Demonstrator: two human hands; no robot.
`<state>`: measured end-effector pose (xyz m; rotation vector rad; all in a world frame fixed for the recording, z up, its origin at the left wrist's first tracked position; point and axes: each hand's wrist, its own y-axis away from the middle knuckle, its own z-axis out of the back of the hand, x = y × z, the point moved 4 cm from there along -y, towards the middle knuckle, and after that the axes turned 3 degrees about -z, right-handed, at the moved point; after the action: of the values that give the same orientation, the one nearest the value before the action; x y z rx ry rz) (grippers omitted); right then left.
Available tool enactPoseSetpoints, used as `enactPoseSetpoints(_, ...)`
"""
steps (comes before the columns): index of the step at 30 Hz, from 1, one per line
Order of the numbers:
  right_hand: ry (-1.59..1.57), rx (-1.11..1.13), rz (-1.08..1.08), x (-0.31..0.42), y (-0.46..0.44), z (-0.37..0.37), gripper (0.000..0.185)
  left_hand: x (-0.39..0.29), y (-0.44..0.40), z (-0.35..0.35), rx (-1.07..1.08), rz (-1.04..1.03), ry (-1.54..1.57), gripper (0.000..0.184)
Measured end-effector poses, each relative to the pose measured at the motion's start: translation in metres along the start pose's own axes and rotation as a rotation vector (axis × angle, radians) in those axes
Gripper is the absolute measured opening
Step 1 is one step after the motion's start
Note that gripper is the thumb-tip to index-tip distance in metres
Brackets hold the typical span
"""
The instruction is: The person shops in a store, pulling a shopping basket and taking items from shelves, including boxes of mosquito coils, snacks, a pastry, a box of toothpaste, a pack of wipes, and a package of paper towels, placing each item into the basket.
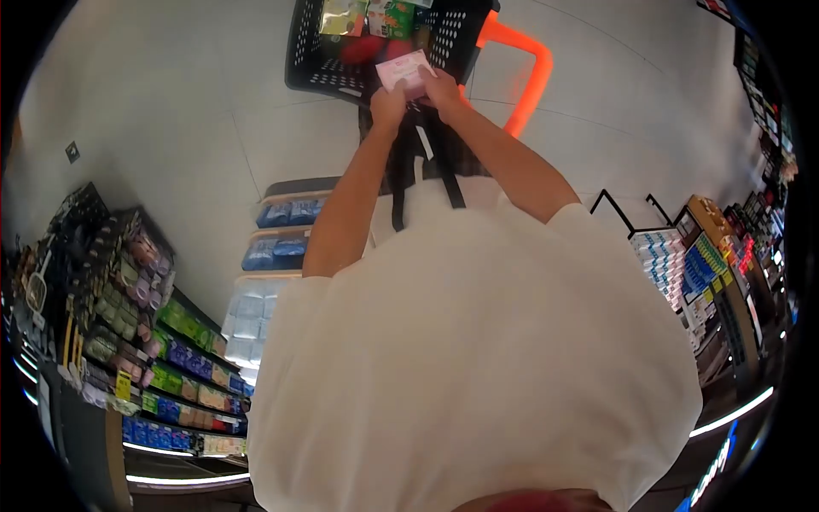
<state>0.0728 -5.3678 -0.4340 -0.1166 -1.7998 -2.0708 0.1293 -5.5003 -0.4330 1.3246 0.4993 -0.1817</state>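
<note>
A small pink box [404,70] with faint print is held between both my hands, just above the near rim of a black shopping basket [311,72]. My left hand [389,104] grips its left lower edge, and my right hand [441,88] grips its right side. Inside the basket lie a yellow-green pack [343,17], a green and white pack [392,19] and something red [362,49] partly hidden by the box. An orange handle [543,72] stands out at the basket's right.
Shelves of colourful packs [188,358] line the left side, with hanging goods [136,256] beside them. A low rack holds blue packs [281,247]. To the right stand stacked white and blue packs [661,256]. Pale tiled floor [188,102] surrounds the basket.
</note>
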Motion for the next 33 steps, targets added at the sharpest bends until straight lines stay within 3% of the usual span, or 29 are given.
enactPoseSetpoints(3,-0.014,-0.135,-0.042,-0.007,-0.06,-0.008,0.045,0.018,-0.093,-0.018,0.023,-0.055,-0.251,0.042)
enactPoseSetpoints(4,-0.019,-0.189,-0.083,-0.006,-0.08,-0.015,0.045,0.017,-0.113,-0.023,-0.02,-0.173,-0.343,0.044)
enactPoseSetpoints(8,-0.079,-0.286,-0.112,-0.035,-0.182,-0.026,0.036,0.022,-0.192,-0.042,0.111,-0.284,-0.26,0.049)
enactPoseSetpoints(10,0.085,-0.334,-0.041,-0.041,-0.214,-0.021,0.037,0.028,-0.216,-0.053,0.161,-0.346,-0.204,0.048)
enactPoseSetpoints(11,0.172,-0.48,0.063,-0.028,-0.213,-0.02,0.039,0.038,-0.228,-0.064,0.218,-0.383,-0.069,0.042)
enactPoseSetpoints(14,0.18,-0.598,-0.017,-0.03,-0.217,-0.017,0.037,0.036,-0.224,-0.062,-0.122,-0.507,-0.232,0.03)
enactPoseSetpoints(17,0.402,-0.668,-0.027,-0.039,-0.218,-0.011,0.04,0.038,-0.21,-0.061,-0.207,-0.349,-0.232,0.026)
enactPoseSetpoints(18,0.539,-0.613,-0.022,-0.033,-0.212,-0.012,0.04,0.036,-0.201,-0.06,-0.237,-0.316,-0.266,0.026)
enactPoseSetpoints(20,0.795,-0.502,0.011,-0.012,-0.191,-0.016,0.042,0.062,-0.184,-0.069,-0.038,-0.296,-0.21,0.021)
enactPoseSetpoints(21,1.025,-0.214,-0.049,0.009,-0.169,-0.019,0.042,0.039,-0.161,-0.071,0.054,-0.338,-0.192,0.019)
enactPoseSetpoints(22,1.096,-0.22,0.061,0.024,-0.15,-0.021,0.037,0.006,-0.126,-0.066,0.001,-0.479,-0.163,0.016)
enactPoseSetpoints(23,1.168,-0.022,0.168,0.054,-0.124,-0.021,0.036,0.004,-0.105,-0.071,0.096,-0.579,-0.081,0.018)
enactPoseSetpoints(24,1.303,0.038,0.322,0.078,-0.106,-0.017,0.035,0.014,-0.087,-0.081,0.119,-0.564,-0.091,0.017)
enactPoseSetpoints(25,1.323,0.136,0.61,0.094,-0.099,-0.006,0.036,0.012,-0.062,-0.094,0.231,-0.542,-0.067,0.013)
enactPoseSetpoints(26,1.286,0.054,0.775,0.118,-0.079,0.012,0.039,0.004,-0.037,-0.108,0.457,-0.501,0.055,0.012)
enactPoseSetpoints(27,1.335,0.074,0.757,0.15,-0.039,0.031,0.042,-0.019,0.001,-0.12,0.52,-0.619,0.163,0.013)
enactPoseSetpoints(28,1.44,0.09,0.791,0.178,0.015,0.053,0.046,-0.04,0.037,-0.132,0.658,-0.553,0.212,0.014)
enactPoseSetpoints(30,1.628,0.169,0.75,0.202,0.074,0.082,0.052,-0.068,0.072,-0.146,0.812,-0.411,0.143,0.024)
enactPoseSetpoints(31,1.698,0.226,0.67,0.202,0.086,0.096,0.057,-0.069,0.087,-0.152,0.787,-0.379,-0.094,0.03)
enactPoseSetpoints(32,1.66,0.285,0.801,0.196,0.105,0.121,0.058,-0.079,0.109,-0.158,0.713,-0.363,-0.312,0.036)
enactPoseSetpoints(33,1.632,0.356,0.935,0.182,0.113,0.143,0.061,-0.083,0.119,-0.156,0.685,-0.389,-0.308,0.042)
